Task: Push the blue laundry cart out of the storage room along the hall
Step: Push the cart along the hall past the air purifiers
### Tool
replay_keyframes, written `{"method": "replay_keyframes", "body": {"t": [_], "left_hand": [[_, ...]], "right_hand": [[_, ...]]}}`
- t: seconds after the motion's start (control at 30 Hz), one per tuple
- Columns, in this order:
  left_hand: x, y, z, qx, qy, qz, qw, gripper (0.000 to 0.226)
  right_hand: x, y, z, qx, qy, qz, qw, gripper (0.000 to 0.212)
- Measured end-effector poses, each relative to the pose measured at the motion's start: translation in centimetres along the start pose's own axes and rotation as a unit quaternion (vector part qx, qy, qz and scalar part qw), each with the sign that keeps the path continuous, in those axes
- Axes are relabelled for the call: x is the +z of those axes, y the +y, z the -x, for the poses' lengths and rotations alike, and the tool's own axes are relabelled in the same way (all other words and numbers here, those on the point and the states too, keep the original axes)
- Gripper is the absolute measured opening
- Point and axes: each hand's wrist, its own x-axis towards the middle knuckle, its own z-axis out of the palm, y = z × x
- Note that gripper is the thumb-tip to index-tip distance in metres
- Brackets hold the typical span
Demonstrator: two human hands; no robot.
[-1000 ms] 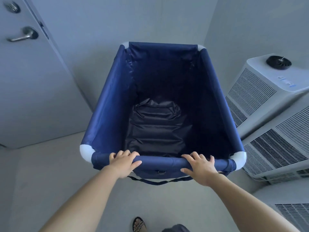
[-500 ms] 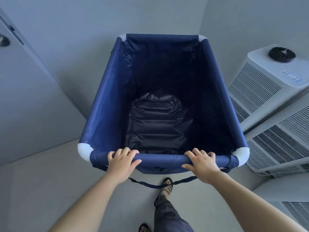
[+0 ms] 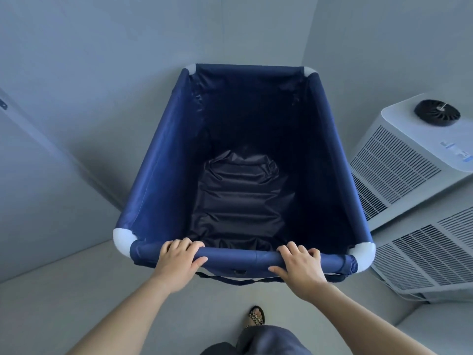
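The blue laundry cart (image 3: pixel 158 180) is a deep navy fabric bin with white corner caps, standing straight ahead of me with its far end close to the wall corner. Inside lies only a dark crumpled liner (image 3: pixel 240 198). My left hand (image 3: pixel 178 262) grips the near top rail left of centre. My right hand (image 3: pixel 298 269) grips the same rail right of centre. A dark strap (image 3: pixel 238 280) hangs below the rail.
Two white vented appliances stand tight against the cart's right side, one with a round black fan (image 3: pixel 399 160) and a lower one (image 3: pixel 422 254). A grey wall (image 3: pixel 128 47) faces the cart. A door (image 3: pixel 28 188) is at left. My sandalled foot (image 3: pixel 256 316) is on the floor.
The view has shifted right and down; the door handle has left the frame. The cart sits lower in view, nearer the wall corner. My foot has stepped back. Both hands keep hold of the rail.
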Motion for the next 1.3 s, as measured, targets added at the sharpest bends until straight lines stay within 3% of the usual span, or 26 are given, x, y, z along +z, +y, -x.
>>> {"method": "replay_keyframes", "body": {"t": [0.6,0.97,1.3], "left_hand": [[-3.8,-1.1,-8.0,0.038,-0.174,-0.053,0.983,0.039],[-3.8,-2.0,-8.7,0.048,-0.145,0.014,0.988,0.032],[-2.5,-1.9,-7.1,0.046,-0.061,0.024,0.997,0.034]], "right_hand": [[-2.3,0.9,-5.3,-0.023,-0.047,0.012,0.999,0.055],[-2.2,0.4,-6.0,-0.001,-0.029,0.002,1.000,0.054],[-1.9,-2.3,-4.1,0.100,-0.002,-0.001,0.995,0.053]]}}
